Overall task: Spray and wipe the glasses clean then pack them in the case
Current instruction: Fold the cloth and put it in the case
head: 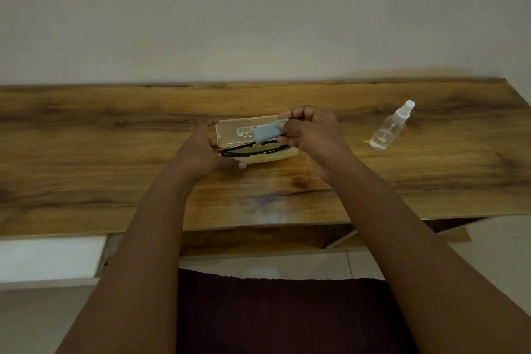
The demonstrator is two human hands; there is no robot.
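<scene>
Head view: glasses [253, 150] lying folded in open case [244, 131] mid-worktop [115, 152]; left hand [201, 152] relaxed, steadying case's left end; right hand [311, 131] pinching folded cloth [265, 132] above — best tucked flat over lenses before lid closure, spray bottle [389, 129] far right.

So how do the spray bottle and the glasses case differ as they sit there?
The spray bottle is clear, round and tilted, untouched off to the right; the glasses case is yellowish, flat and open, with black glasses inside and the left hand at its end. Both rest on the wooden table.
</scene>
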